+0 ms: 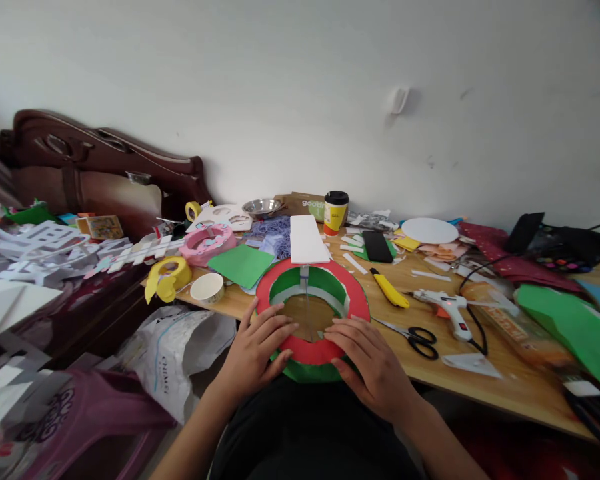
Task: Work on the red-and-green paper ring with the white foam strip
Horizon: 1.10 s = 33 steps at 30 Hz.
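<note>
I have the red-and-green ring (360, 303) right in front of me, at the near edge of the tabletop (520, 387), close against my dark top. Its red face is turned up and its green wall goes down around the outside, with green and a pale band showing inside. A narrow grey tab (305, 272) sits at the far inner wall.

My left fingers (275, 327) lie over the near left of the rim, thumb toward the outer edge, and my right fingers (347, 333) match them on the near right. Both sets grasp the rim lightly, as far as I can judge; how hard they press, I can't tell.

The step in hand looks to me like settling the red face onto the green wall, or checking that it sits flush. The next move would call for even pressure around the seam, both sides together, so that the face doesn't buckle or slide off the wall.

If an edge needs more glue, the glue gun (455, 317) lies to my right with a red light showing, so I'd treat its tip as hot. The scissors (415, 339) are just beside the ring, and the yellow cutter (390, 290) lies a little beyond them. A white card (307, 239) stands behind the far rim.
</note>
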Tool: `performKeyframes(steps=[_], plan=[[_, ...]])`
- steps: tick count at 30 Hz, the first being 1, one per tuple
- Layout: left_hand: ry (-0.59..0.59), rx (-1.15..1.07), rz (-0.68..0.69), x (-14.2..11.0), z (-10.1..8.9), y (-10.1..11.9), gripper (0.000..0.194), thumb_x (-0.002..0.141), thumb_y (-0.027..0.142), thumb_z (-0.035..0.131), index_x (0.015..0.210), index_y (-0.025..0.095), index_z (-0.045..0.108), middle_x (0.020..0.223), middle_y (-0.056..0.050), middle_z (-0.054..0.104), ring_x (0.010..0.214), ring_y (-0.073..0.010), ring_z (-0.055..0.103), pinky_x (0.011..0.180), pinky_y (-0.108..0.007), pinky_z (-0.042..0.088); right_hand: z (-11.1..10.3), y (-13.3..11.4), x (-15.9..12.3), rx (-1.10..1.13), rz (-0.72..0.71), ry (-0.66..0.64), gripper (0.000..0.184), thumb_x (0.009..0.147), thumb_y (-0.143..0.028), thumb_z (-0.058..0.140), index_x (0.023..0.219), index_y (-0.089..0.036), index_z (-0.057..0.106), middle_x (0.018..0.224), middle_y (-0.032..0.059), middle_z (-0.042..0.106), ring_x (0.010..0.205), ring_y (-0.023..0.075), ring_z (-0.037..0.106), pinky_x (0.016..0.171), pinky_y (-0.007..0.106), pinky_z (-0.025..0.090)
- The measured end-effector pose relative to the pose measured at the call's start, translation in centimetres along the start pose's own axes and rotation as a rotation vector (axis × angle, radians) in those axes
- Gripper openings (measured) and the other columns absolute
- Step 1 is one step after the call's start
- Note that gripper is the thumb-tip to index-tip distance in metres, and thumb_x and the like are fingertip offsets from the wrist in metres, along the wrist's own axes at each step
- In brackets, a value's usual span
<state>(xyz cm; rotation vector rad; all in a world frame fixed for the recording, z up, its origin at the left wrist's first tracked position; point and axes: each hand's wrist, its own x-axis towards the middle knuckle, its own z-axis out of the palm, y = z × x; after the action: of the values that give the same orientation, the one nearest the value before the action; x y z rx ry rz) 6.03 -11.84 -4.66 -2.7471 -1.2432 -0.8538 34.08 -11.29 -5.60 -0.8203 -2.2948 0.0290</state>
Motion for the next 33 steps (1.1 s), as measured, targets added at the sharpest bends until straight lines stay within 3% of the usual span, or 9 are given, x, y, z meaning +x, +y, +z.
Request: performKeyframes(steps=[3, 7, 15, 22, 26, 29, 33], plan=[[0.000, 0.017, 0.035, 0.0, 0.0, 0.0, 0.045, 0.101, 0.044, 0.053, 0.139, 0.022, 0.059, 0.125, -0.008, 0.070, 0.139, -0.0281, 0.050, 0.128, -0.056, 0.001, 0.2, 0.0, -0.3, -0.058, -0.022, -0.019, 0.051, 0.099, -0.037, 0.059, 0.145, -0.017, 0.050, 0.130, 0.0144, 0.067, 0.128, 0.0298, 0.058, 0.109, 0.051, 0.049], [0.018, 0.066, 0.077, 0.0, -0.2, 0.2, 0.068, 0.089, 0.068, 0.057, 0.139, 0.023, 0.061, 0.114, -0.010, 0.069, 0.126, -0.0303, 0.057, 0.127, -0.061, 0.008, 0.2, 0.1, -0.4, -0.124, -0.050, -0.021, 0.067, 0.099, -0.046, 0.058, 0.157, -0.016, 0.038, 0.126, 0.0149, 0.067, 0.121, 0.0304, 0.060, 0.110, 0.053, 0.046], [0.097, 0.036, 0.134, 0.7, -2.1, 1.3, 0.060, 0.092, 0.067, 0.052, 0.131, 0.023, 0.066, 0.101, -0.007, 0.067, 0.109, -0.0257, 0.061, 0.126, -0.054, 0.016, -1.8, -0.3, 0.4, -0.107, -0.137, -0.002, 0.059, 0.102, -0.050, 0.049, 0.148, -0.013, 0.050, 0.123, 0.0150, 0.065, 0.121, 0.0311, 0.055, 0.114, 0.053, 0.036], [0.104, 0.073, 0.112, 1.0, -1.2, 0.9, 0.058, 0.095, 0.066, 0.044, 0.119, 0.020, 0.071, 0.098, -0.008, 0.068, 0.107, -0.0248, 0.059, 0.126, -0.053, 0.013, 0.0, 0.6, 0.2, -0.143, -0.156, 0.046, 0.055, 0.103, -0.053, 0.046, 0.138, -0.013, 0.057, 0.117, 0.0147, 0.066, 0.117, 0.0295, 0.056, 0.115, 0.054, 0.031], [-0.016, 0.019, 0.084, 1.9, -2.0, 1.1, 0.061, 0.094, 0.069, 0.041, 0.116, 0.021, 0.070, 0.100, -0.007, 0.071, 0.112, -0.0263, 0.060, 0.125, -0.055, 0.014, 0.5, 0.9, 0.1, -0.144, -0.138, 0.035, 0.052, 0.103, -0.053, 0.046, 0.137, -0.015, 0.058, 0.117, 0.0133, 0.067, 0.116, 0.0284, 0.057, 0.117, 0.053, 0.031], [-0.137, -0.009, 0.167, 3.1, -2.9, 1.7, 0.064, 0.095, 0.070, 0.040, 0.120, 0.018, 0.067, 0.101, -0.009, 0.072, 0.103, -0.0269, 0.064, 0.119, -0.054, 0.028, 0.3, 0.7, 0.1, -0.145, -0.132, 0.016, 0.049, 0.104, -0.052, 0.045, 0.135, -0.017, 0.059, 0.117, 0.0121, 0.068, 0.116, 0.0275, 0.058, 0.119, 0.052, 0.028], [-0.239, 0.000, 0.254, 4.7, -2.3, 2.8, 0.077, 0.087, 0.080, 0.042, 0.116, 0.013, 0.066, 0.089, -0.009, 0.072, 0.082, -0.0263, 0.066, 0.088, -0.043, 0.051, -0.1, 0.5, 0.3, -0.130, -0.135, -0.012, 0.047, 0.105, -0.049, 0.045, 0.134, -0.015, 0.059, 0.118, 0.0121, 0.069, 0.117, 0.0270, 0.058, 0.120, 0.051, 0.022]])
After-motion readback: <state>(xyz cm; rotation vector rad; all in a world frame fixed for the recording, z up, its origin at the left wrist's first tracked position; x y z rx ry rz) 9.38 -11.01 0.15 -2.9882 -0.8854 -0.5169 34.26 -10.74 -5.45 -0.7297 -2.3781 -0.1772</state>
